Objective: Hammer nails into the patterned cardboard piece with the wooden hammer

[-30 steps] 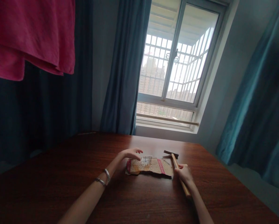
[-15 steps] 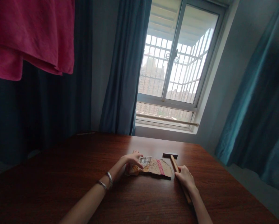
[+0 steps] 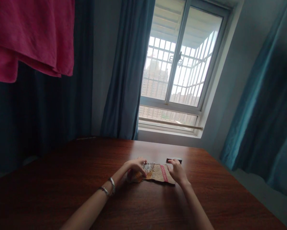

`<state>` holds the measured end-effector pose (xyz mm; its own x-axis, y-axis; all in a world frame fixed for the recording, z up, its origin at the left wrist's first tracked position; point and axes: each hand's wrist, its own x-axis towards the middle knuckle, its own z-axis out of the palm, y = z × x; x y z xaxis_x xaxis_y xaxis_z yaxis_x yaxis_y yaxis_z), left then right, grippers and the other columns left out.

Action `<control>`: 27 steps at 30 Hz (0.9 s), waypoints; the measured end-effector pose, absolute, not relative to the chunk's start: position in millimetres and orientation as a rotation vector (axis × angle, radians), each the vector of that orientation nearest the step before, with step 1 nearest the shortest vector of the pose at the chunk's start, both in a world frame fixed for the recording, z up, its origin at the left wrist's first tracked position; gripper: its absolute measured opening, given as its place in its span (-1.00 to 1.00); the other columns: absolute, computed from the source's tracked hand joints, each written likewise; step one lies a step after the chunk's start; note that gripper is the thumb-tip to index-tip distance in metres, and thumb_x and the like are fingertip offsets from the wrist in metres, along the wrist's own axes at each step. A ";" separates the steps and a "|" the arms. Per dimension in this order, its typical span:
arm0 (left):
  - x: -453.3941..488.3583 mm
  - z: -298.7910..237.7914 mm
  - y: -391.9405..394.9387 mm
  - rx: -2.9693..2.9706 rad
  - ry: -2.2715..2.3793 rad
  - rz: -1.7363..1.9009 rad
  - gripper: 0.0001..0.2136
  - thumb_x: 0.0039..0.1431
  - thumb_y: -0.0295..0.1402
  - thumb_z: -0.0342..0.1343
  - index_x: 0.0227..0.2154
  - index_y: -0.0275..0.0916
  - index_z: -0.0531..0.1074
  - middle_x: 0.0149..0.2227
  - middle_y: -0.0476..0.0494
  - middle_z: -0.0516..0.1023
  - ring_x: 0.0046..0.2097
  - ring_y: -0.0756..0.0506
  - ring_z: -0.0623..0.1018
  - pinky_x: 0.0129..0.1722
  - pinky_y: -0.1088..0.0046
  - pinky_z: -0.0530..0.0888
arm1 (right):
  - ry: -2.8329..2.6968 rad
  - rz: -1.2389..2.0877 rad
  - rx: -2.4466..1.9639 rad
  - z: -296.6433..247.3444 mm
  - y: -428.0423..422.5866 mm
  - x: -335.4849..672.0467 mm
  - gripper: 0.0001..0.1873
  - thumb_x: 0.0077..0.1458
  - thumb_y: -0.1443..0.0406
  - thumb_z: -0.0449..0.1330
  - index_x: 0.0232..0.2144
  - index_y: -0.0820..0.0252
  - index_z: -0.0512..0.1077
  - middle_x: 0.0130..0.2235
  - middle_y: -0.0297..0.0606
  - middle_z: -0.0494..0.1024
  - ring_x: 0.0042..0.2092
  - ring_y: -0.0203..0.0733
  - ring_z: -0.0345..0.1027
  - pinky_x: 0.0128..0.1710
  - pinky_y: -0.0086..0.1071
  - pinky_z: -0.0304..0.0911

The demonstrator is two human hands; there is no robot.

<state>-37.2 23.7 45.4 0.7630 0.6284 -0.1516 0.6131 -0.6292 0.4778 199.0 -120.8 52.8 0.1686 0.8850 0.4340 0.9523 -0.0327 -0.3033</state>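
A speckled cardboard piece (image 3: 157,174) with a pink band lies on the table, its left end under my left hand (image 3: 136,166). My left thumb and fingers are spread across that end, gripping it. Several thin dark nails (image 3: 149,165) stand in a row at its far edge beside my fingertips. At the cardboard's right edge is my right hand (image 3: 177,172), its thumb and forefinger apart with nothing visible between them. A hammer's dark head (image 3: 179,160) shows just beyond my right fingers; its wooden handle is hidden behind my hand and forearm.
The brown wooden table (image 3: 124,204) extends to the window wall. A barred window (image 3: 168,102) is ahead, with blue curtains (image 3: 120,105) on both sides. A pink cloth (image 3: 37,38) hangs at the upper left.
My right hand has let go of the hammer's handle and moved left and slightly away from me, to the cardboard's right edge. My left hand stays on the cardboard.
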 end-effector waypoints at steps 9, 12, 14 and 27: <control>-36.2 45.6 26.1 2.435 0.917 0.055 -0.24 -0.54 -0.12 0.34 -0.10 -0.21 0.32 -0.14 -0.18 0.36 -0.08 -0.29 0.36 -0.15 0.28 0.34 | -1.991 0.311 -1.715 27.4 -72.9 179.3 -0.57 -0.04 0.27 0.10 -0.06 0.21 0.36 -0.16 -0.18 0.44 -0.17 -0.21 0.30 -0.15 -0.45 0.15; -35.8 46.2 26.0 2.417 0.881 0.077 -0.27 -0.54 -0.13 0.35 -0.14 -0.21 0.33 -0.16 -0.18 0.36 -0.10 -0.29 0.37 -0.17 0.27 0.35 | -2.023 0.272 -1.667 28.7 -77.9 180.6 -0.70 -0.02 0.24 0.09 -0.20 0.18 0.42 -0.24 -0.22 0.44 -0.23 -0.23 0.29 -0.21 -0.46 0.15; -35.7 46.4 25.9 2.378 0.838 0.071 -0.28 -0.53 -0.14 0.35 -0.14 -0.19 0.31 -0.16 -0.16 0.36 -0.11 -0.27 0.38 -0.19 0.29 0.35 | -2.034 0.257 -1.676 30.9 -81.2 181.2 -0.73 -0.02 0.23 0.11 -0.24 0.17 0.43 -0.25 -0.24 0.43 -0.23 -0.23 0.27 -0.22 -0.46 0.14; -35.8 50.2 21.7 2.306 0.652 0.062 -0.25 -0.44 -0.22 0.34 -0.07 -0.17 0.18 -0.17 -0.07 0.38 -0.13 -0.19 0.40 -0.24 0.40 0.38 | -2.015 0.189 -1.753 43.0 -89.3 179.1 -0.69 -0.06 0.26 0.15 -0.18 0.09 0.38 -0.17 -0.23 0.36 -0.13 -0.17 0.22 -0.15 -0.39 0.05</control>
